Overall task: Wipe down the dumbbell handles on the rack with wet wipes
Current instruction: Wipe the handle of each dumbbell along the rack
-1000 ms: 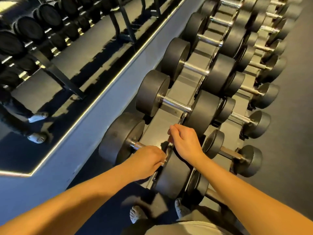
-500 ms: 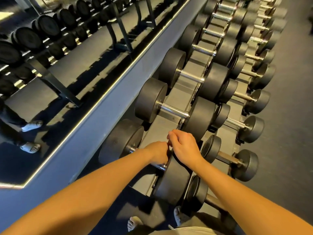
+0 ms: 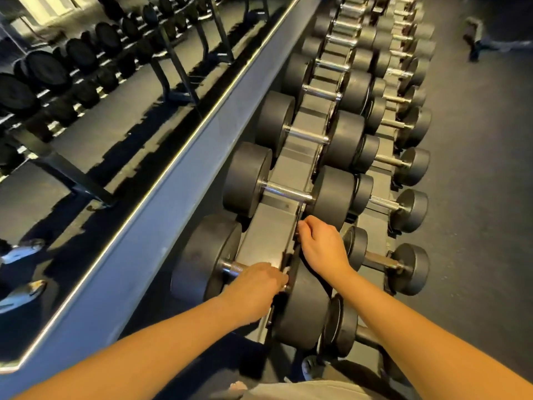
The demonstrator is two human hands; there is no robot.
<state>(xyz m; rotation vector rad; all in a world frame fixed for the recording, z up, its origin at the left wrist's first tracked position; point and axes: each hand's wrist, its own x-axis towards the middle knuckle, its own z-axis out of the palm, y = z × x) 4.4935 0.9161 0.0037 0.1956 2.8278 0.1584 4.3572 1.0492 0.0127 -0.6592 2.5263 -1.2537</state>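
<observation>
Gym mirror alongside, rack ahead. Left hand wraps its fingers round the nearest handle, wet wipe barely showing, mid-wipe; right hand hooks curled fingers on the rack. Next, probably, the neighbouring handle.

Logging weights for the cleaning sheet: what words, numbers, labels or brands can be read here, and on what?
No text can be read.
Dumbbell heads: plain black, no numbers showing.
Rack: no label visible.
Dumbbell handle gripped by the left hand: no marking visible.
Mirror reflection: too dark and blurred to tell.
</observation>
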